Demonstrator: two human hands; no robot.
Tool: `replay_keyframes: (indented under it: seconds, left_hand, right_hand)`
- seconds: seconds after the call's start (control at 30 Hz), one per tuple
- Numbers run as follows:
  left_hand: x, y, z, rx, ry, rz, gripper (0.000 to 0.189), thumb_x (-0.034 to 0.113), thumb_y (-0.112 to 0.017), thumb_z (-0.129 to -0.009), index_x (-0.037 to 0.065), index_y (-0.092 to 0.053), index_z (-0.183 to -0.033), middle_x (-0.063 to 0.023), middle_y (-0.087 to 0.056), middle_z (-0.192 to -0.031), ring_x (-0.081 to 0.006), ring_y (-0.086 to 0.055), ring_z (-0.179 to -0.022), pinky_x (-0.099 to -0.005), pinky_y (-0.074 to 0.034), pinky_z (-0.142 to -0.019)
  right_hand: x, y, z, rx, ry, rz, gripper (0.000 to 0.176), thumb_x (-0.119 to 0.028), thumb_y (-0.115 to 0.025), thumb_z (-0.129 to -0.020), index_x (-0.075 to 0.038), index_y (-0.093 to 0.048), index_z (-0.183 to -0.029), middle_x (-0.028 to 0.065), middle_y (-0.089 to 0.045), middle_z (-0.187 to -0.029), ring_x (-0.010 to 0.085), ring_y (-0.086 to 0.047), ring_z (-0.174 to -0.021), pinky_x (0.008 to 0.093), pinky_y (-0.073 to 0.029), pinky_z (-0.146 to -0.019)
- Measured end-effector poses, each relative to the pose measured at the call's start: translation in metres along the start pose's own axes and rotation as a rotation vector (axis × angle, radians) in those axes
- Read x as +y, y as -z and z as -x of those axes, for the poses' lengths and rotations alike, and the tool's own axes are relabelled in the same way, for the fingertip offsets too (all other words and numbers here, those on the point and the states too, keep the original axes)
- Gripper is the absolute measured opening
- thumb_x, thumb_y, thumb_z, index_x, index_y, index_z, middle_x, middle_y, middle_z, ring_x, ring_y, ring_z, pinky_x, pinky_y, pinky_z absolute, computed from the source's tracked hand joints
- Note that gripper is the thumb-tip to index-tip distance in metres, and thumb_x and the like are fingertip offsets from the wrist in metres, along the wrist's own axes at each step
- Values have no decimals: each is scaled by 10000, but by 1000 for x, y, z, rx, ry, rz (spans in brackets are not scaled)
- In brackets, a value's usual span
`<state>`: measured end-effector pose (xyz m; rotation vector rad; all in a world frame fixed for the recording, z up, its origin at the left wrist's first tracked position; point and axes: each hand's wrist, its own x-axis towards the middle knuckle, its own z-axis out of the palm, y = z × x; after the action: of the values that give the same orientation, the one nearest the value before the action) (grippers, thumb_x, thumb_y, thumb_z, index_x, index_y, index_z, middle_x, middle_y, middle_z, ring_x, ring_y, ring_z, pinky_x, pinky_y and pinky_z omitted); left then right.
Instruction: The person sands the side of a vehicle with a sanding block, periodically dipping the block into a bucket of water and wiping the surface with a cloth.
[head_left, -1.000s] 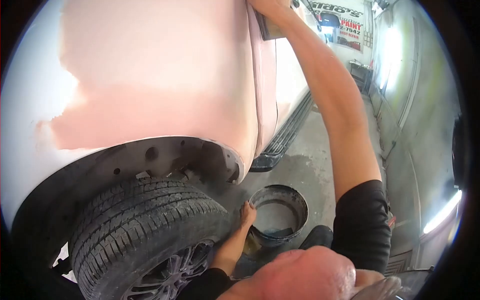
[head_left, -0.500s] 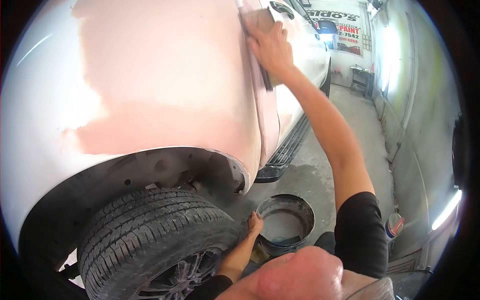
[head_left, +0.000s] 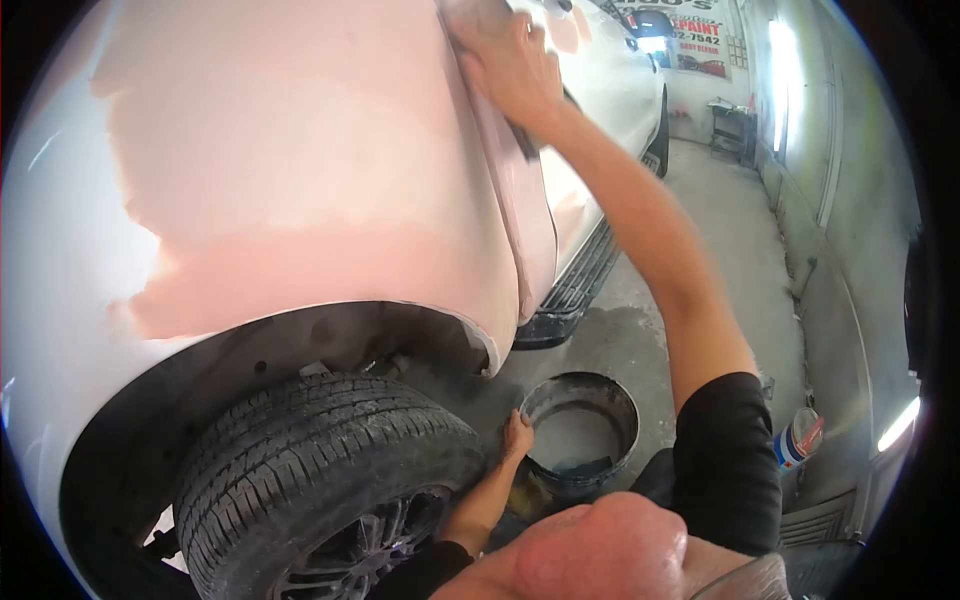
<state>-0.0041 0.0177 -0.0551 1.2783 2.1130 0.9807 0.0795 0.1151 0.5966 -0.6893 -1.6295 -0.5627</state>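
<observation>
My right hand (head_left: pixel 515 75) is closed around a long sanding block (head_left: pixel 486 18) and presses it along the edge of the vehicle's rear body panel (head_left: pixel 330 190), next to the door seam. Much of the block lies hidden under the fingers. The panel is white with a wide pinkish filler patch. Low down, my left hand (head_left: pixel 517 436) grips the near-left rim of a dark bucket (head_left: pixel 630 420). Greyish liquid and a dark flat piece show inside the bucket.
A rear tyre (head_left: pixel 330 430) sits in the wheel arch at lower left. The running board (head_left: pixel 580 285) juts out beneath the door. A can (head_left: pixel 797 440) stands by the right-hand wall (head_left: pixel 850 200). Farther back is a small dark table (head_left: pixel 733 130).
My right hand and the sanding block have shifted up and left in view. My left hand stays at the bucket's rim. The camera view has turned slightly.
</observation>
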Motion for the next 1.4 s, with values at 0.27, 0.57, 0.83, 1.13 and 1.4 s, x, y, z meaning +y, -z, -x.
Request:
replay_keyframes:
  seconds: [0.27,0.57,0.83,1.13,1.4]
  left_hand:
    - [6,5,-2,33,-29,-159,437,239,-523,-1027,17,-503,-1404,-304,-603,-1304,-481,-577,-1206,-547,-469,-1003]
    - [5,2,-4,-9,54,-140,431,243,-525,-1036,14,-504,-1401,-288,-616,-1271,-474,-586,-1195,-533,-475,-1003]
    - [-7,-6,-6,72,-17,-96,409,206,-525,-1035,2,-508,-1389,-287,-619,-1266,-481,-589,-1172,-535,-487,-981]
    - [-14,-14,-11,138,-101,-15,386,159,-514,-1025,-13,-509,-1370,-307,-617,-1245,-500,-591,-1145,-548,-482,-970]
    - [13,6,5,84,-39,55,353,183,-474,-1046,26,-532,-1356,-302,-640,-1236,-489,-604,-1156,-557,-484,-946]
  right_hand:
    - [0,-8,26,8,-68,-63,549,-266,-689,-944,-378,-502,-1447,303,-460,-1326,506,-546,-1132,582,-562,-793]
    - [-5,7,-47,83,-18,-49,435,-206,-578,-959,-173,-555,-1392,289,-502,-1291,483,-547,-1126,592,-523,-904]
    - [13,-16,74,28,-61,-80,492,-273,-646,-957,-356,-553,-1432,290,-495,-1313,475,-573,-1095,587,-556,-804]
    - [4,3,12,85,36,-183,469,-215,-619,-944,-209,-547,-1407,287,-523,-1240,465,-556,-1102,555,-533,-877]
    - [23,-24,92,47,40,-78,529,-268,-700,-917,-351,-587,-1427,271,-528,-1072,433,-566,-948,527,-529,-723]
